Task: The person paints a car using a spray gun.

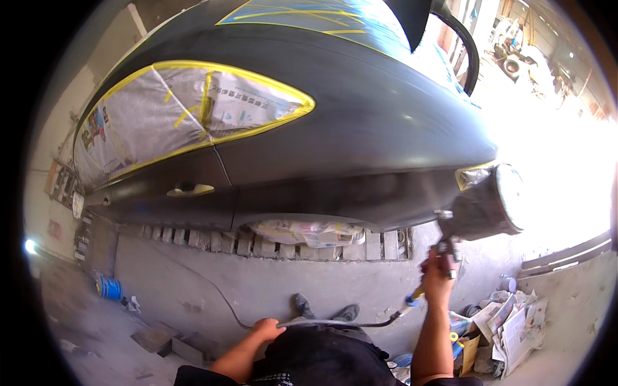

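Note:
My right hand [438, 278] is wrapped round the handle of a spray gun [484, 204], raised at the right near the rear side of a dark grey car [380, 132]. A large round cup sits on the gun. From the handle, an air hose [360, 323] runs across my front to my left hand [265, 330], which is closed round it at waist height. Whether a faint haze by the nozzle is spray, I cannot tell. The side window [248, 106] is masked with sheet and yellow tape, and wrapping covers the wheel [312, 233].
Blue film [309, 16] covers the rear glass. A floor grate [380, 246] runs under the car. Newspapers [515, 331] are heaped at the lower right, and a blue tin [109, 288] stands at the left. The hose trails over the floor; bright light fills the right side.

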Demonstrator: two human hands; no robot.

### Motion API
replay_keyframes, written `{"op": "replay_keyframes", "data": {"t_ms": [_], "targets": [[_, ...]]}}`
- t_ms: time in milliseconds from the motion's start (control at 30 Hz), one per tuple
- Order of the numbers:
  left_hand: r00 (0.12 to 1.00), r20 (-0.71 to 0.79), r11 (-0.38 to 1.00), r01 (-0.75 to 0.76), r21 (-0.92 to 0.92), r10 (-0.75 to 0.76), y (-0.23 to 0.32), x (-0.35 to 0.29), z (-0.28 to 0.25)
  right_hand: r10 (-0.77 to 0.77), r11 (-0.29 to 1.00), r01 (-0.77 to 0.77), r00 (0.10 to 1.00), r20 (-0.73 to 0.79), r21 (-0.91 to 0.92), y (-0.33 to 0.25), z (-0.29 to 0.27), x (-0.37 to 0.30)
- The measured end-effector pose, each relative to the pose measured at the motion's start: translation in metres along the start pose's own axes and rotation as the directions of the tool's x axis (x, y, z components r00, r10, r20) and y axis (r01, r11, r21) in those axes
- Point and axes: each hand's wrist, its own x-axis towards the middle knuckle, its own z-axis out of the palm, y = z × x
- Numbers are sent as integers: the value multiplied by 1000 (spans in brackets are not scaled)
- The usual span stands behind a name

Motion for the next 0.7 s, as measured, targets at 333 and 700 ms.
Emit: {"op": "replay_keyframes", "data": {"t_ms": [333,700], "targets": [[991,59,985,126,-118,-120,-157,23,64,-39,994,-43,718,695,100,-77,187,-105],[992,128,982,5,-190,19,-142,60,20,180,981,-157,955,-234,115,-116,87,-85]]}}
